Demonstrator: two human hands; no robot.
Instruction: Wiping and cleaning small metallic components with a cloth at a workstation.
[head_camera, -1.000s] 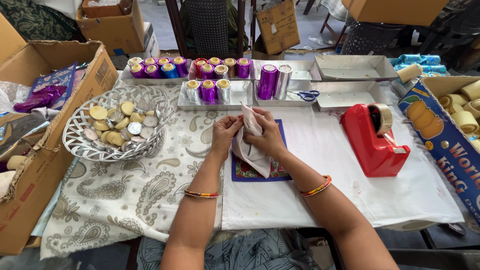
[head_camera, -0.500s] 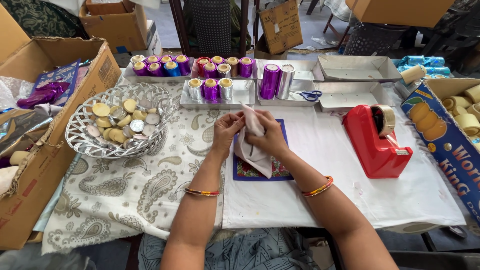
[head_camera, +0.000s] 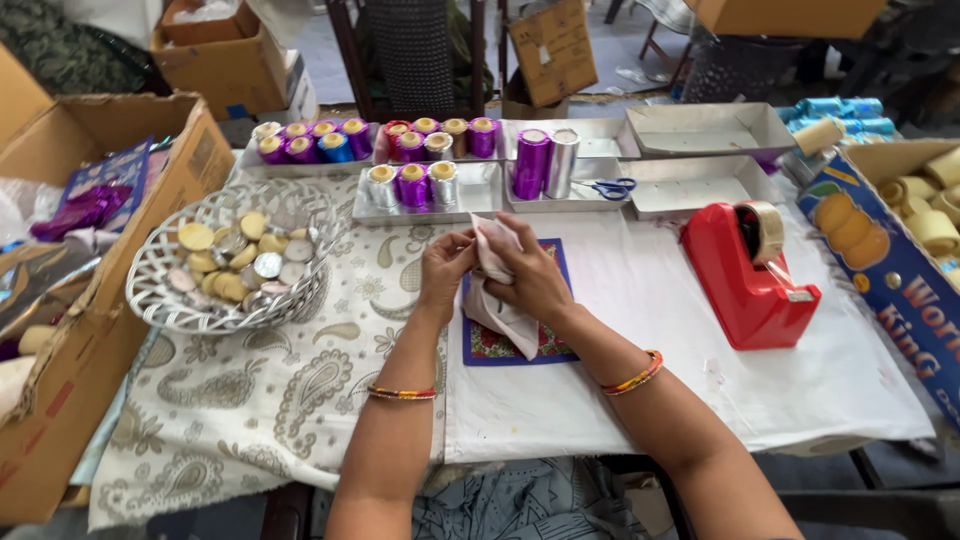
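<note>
My left hand (head_camera: 443, 270) and my right hand (head_camera: 528, 277) both pinch a small white cloth (head_camera: 502, 305) held just above the middle of the table. The cloth hangs down from my fingers over a dark blue patterned mat (head_camera: 505, 340) lying flat on the white table cover. Both hands meet at the cloth's upper edge. What lies inside the cloth is hidden by my fingers.
A white wire basket (head_camera: 165, 300) of gold and silver discs stands at left. Trays of purple, silver and gold foil spools (head_camera: 412, 185) and blue-handled scissors (head_camera: 607, 187) line the back. A red tape dispenser (head_camera: 745, 270) stands at right. Cardboard boxes (head_camera: 70, 390) flank both sides.
The hands stay at the cloth with only small finger shifts; the cloth's top corner has turned slightly. The view has drifted a little.
</note>
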